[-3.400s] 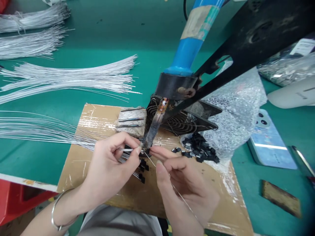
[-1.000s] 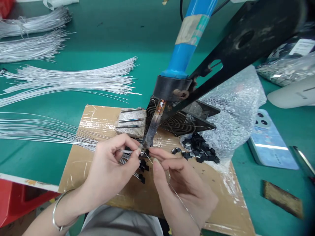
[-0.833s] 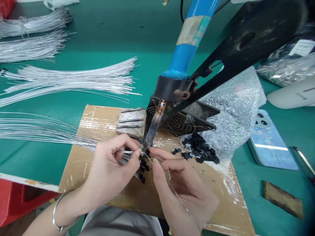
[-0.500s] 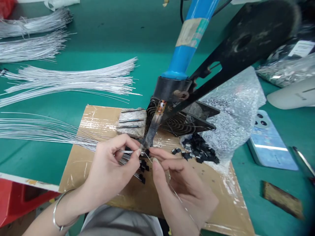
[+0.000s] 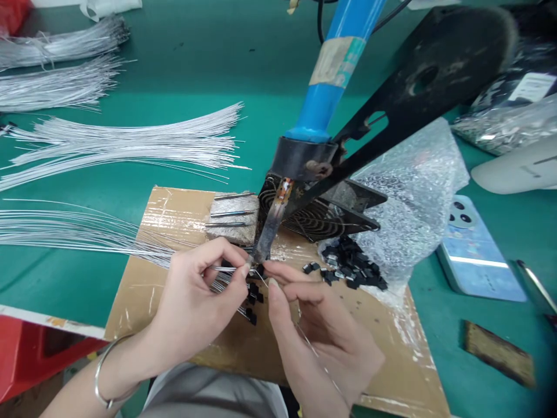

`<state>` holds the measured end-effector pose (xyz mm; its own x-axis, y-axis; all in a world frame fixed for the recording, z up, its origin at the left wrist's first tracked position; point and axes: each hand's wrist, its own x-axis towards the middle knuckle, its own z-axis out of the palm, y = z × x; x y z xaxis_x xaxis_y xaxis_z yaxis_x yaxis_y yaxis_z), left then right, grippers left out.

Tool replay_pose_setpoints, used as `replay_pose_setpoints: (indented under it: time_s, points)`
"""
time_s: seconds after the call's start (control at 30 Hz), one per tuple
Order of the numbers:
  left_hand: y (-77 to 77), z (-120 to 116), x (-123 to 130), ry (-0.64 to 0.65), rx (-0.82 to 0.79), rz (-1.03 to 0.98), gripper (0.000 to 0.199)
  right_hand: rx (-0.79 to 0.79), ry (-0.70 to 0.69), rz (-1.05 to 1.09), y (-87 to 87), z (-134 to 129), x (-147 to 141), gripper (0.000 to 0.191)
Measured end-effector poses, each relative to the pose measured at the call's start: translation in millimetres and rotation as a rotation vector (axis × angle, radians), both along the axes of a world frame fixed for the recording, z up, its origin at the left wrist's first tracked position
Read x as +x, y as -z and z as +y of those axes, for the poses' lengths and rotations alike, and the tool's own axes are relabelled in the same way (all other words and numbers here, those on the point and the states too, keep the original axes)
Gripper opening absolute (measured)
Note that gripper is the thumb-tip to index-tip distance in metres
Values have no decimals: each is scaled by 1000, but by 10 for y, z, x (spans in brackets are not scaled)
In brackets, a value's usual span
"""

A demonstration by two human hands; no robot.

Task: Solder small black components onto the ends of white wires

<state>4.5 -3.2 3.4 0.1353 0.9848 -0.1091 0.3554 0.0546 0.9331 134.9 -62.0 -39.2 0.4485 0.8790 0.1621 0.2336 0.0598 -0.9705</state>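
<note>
The bench (image 5: pixel 47 284) has a smooth green top, with a darker green band (image 5: pixel 195 67) along its back edge. Its pale front edge (image 5: pixel 47 321) is chipped and stained. Below the front left, a red plastic stool (image 5: pixel 17 360) stands over brownish floor (image 5: pixel 37 392). Cool, even light falls throughout.

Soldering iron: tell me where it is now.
In the head view, the soldering iron slants down from the top edge, right of centre, in front of the fan, its tip between the left hand and right hand.
</note>
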Motion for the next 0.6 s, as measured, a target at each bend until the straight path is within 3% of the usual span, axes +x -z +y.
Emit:
replay_pose_setpoints:
  time_s: [0.6]
  points:
    - [19, 1, -14, 3, -1, 39, 13, -23, -27, -48, -63, 17, 13, 15]
